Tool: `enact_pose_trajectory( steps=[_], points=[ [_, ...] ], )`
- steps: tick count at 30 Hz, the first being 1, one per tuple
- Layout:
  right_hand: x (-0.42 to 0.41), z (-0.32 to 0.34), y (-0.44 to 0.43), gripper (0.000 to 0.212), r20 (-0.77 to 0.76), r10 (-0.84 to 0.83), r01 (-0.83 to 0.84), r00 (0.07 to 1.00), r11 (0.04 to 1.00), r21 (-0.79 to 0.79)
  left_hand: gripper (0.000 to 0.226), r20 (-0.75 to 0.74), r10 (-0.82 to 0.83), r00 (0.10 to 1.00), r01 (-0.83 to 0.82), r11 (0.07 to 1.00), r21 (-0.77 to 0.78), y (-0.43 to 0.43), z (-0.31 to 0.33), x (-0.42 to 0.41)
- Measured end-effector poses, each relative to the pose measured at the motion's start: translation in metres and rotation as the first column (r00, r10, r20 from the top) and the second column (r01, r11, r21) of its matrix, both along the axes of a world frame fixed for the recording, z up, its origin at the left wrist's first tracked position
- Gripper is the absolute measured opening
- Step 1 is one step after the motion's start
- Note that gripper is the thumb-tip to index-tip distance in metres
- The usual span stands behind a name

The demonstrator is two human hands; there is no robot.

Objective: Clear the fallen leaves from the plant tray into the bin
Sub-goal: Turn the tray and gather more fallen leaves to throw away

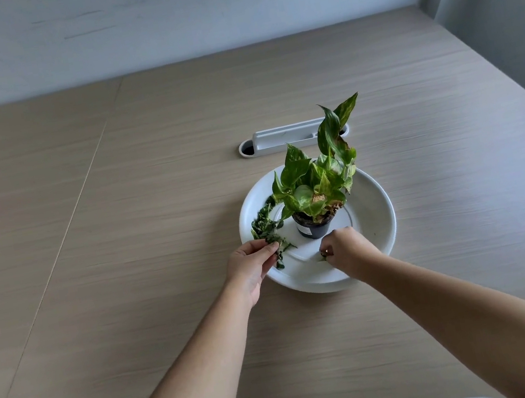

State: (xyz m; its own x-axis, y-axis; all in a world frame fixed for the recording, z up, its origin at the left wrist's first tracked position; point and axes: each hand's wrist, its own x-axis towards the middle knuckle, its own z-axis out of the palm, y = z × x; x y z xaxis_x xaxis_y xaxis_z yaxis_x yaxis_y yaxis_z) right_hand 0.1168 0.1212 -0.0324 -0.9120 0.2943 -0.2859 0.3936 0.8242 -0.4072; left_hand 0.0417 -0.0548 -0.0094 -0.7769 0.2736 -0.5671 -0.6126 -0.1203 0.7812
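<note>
So, both hands are down in the plant tray (377,200) picking at the fallen leaves (266,223).

Head view: the white round tray sits mid-table on the light wood table (119,222), with a small dark pot (314,227) holding a green variegated plant (317,179) standing in it, a bit toward the far side. Loose dark leaves trail along the tray's left rim, curving to the near-left edge. Left hand (252,263) is at that near-left rim, fingers pinched closed on a clump of those leaves. Right hand (346,249) is over the near part of the tray just in front of the pot, fingers curled shut around a tiny green bit. Far behind the tray there's a white cable slot (292,136) set into the table. Can't see the bin anywhere.
</note>
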Motion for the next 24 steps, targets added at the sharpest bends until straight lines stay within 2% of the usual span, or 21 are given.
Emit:
enact_pose_trajectory(
  steps=[3,5,8,11,13,15,16,17,19,24],
  points=[
    [-0.002,0.001,-0.005,0.022,0.074,0.091,-0.099,0.993,0.988,0.119,0.019,-0.003,-0.004,1.0,0.004,1.0,-0.011,-0.003,-0.002,-0.002],
    [-0.003,0.001,-0.005,0.022,0.075,0.088,-0.097,0.993,0.988,0.122,0.019,-0.003,-0.003,1.0,0.003,1.0,-0.013,-0.004,-0.003,-0.003],
    [-0.004,0.0,-0.003,0.023,0.029,0.012,-0.013,0.999,0.999,0.034,0.021,-0.005,-0.019,1.0,0.019,1.0,-0.009,-0.004,-0.003,-0.004],
    [-0.004,-0.001,0.003,0.017,-0.021,-0.147,0.142,0.989,0.978,-0.154,0.021,0.002,-0.028,1.0,0.028,1.0,-0.005,-0.005,-0.004,-0.006],
    [-0.003,0.0,0.01,0.012,-0.023,-0.369,0.333,0.929,0.861,-0.384,0.02,0.009,-0.032,0.999,0.032,0.999,-0.003,-0.005,-0.005,-0.006],
    [0.002,0.002,0.016,0.007,0.084,-0.559,0.467,0.825,0.591,-0.658,0.02,0.015,-0.03,0.999,0.03,1.0,0.0,-0.004,-0.006,-0.006],
    [0.004,0.004,0.019,0.004,0.136,-0.6,0.484,0.788,0.469,-0.739,0.02,0.018,-0.028,0.999,0.028,1.0,0.002,-0.003,-0.006,-0.005],
    [0.007,0.006,0.021,0.003,0.163,-0.62,0.486,0.768,0.396,-0.779,0.02,0.021,-0.026,0.999,0.026,1.0,0.006,-0.002,-0.006,-0.005],
    [0.011,0.009,0.023,0.008,0.175,-0.64,0.477,0.748,0.336,-0.812,0.021,0.022,-0.033,0.999,0.033,0.999,0.011,0.003,-0.005,-0.001],
    [0.024,0.015,0.024,0.005,0.168,-0.657,0.443,0.735,0.278,-0.853,0.021,0.009,-0.059,0.998,0.059,0.998,-0.005,0.015,0.0,0.016]
  ],
)
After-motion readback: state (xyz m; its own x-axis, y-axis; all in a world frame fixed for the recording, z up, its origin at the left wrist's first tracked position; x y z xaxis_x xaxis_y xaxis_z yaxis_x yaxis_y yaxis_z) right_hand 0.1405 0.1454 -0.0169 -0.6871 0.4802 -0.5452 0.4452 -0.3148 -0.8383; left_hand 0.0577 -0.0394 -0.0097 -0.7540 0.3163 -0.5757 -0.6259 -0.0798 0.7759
